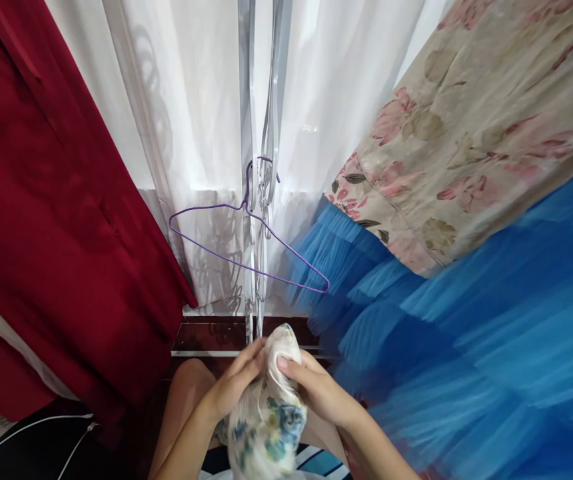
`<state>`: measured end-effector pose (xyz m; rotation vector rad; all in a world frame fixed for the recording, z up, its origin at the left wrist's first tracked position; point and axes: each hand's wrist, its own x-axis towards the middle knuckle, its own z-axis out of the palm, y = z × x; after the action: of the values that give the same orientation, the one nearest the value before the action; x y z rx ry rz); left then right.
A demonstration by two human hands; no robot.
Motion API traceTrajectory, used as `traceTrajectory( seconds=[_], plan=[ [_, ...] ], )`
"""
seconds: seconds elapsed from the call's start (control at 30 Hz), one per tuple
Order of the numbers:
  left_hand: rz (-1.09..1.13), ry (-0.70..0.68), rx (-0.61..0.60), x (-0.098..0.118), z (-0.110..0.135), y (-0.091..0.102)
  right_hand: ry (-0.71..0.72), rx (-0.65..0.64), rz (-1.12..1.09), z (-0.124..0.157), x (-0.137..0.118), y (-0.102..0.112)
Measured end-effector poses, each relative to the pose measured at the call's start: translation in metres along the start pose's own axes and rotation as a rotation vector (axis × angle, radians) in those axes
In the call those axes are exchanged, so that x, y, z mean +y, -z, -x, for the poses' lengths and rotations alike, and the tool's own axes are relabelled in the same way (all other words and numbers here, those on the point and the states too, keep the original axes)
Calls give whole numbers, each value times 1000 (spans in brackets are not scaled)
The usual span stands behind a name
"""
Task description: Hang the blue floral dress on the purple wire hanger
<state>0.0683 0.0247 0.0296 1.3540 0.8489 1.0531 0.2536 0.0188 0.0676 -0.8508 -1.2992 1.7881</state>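
Note:
A bunched white cloth with a blue, green and yellow print (266, 427) is held up between my two hands over my lap. It looks like a garment, but its kind is not clear. My left hand (239, 373) grips its left side, the fingers partly hidden behind the fabric. On the other side, my right hand (314, 387) has its thumb pressed on the white upper fold. Beyond the hands, a purple hanger (249, 250) hangs by its hook from a white metal rack (261, 180), with nothing on it.
Red cloth (66, 220) hangs at the left, before white curtains (191, 100). To the right hang a beige floral cloth (466, 153) and a ruffled blue tulle garment (466, 347). White cables (31, 423) lie on a dark surface at lower left.

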Motion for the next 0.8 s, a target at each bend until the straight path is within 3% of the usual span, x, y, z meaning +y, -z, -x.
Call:
traceTrajectory(
  seconds=[0.07,0.13,0.27,0.33,0.4,0.5,0.6,0.7,0.8],
  plan=[
    [16,130,-116,-19,14,-2,5,-76,110,12,-15,13],
    [-40,162,-120,-29,22,-5,65,-87,248,24,-36,33],
    [-195,48,37,-16,20,-2,355,282,350,28,-90,86],
    [-297,-50,87,3,15,3,487,447,363,9,-121,106],
    [-399,-154,137,25,11,9,566,494,364,-23,-149,115],
    [-457,-272,235,53,10,21,522,406,414,-78,-171,106],
    [-422,-313,384,72,13,45,402,260,465,-113,-168,84],
    [-415,-295,418,78,15,83,289,130,429,-119,-155,68],
    [-620,-277,289,74,6,128,280,136,385,-112,-152,64]
  ],
)
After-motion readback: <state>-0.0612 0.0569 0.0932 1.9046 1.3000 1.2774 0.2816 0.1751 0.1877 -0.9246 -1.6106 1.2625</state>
